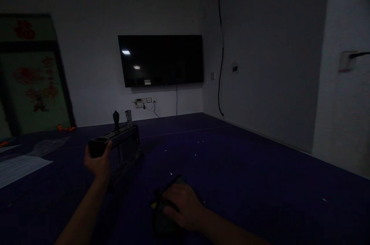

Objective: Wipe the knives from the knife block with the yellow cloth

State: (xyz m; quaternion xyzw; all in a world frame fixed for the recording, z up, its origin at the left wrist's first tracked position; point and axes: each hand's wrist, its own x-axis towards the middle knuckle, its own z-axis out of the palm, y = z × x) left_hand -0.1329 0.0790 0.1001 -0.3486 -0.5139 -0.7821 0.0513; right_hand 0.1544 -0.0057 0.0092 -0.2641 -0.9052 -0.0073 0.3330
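Left hand [98,165]: partly closed, thumb uppermost, around the near end of the black frame [112,135]
Frame: left of the floor's [248,160] middle; whether every foot touches down, I cannot tell; a dark knob [116,120] and a patterned tube [128,119] stand on top
Right hand [182,204]: fingers curled over a dark bundle [164,224]; how tightly, I cannot tell
Bundle: towards the floor's near edge; yellow patch [153,205] beside the fingers
Floor's left edge: white sheet [23,166]; clear plastic [47,146]
Floor's far edge: TV [162,62] on the wall above
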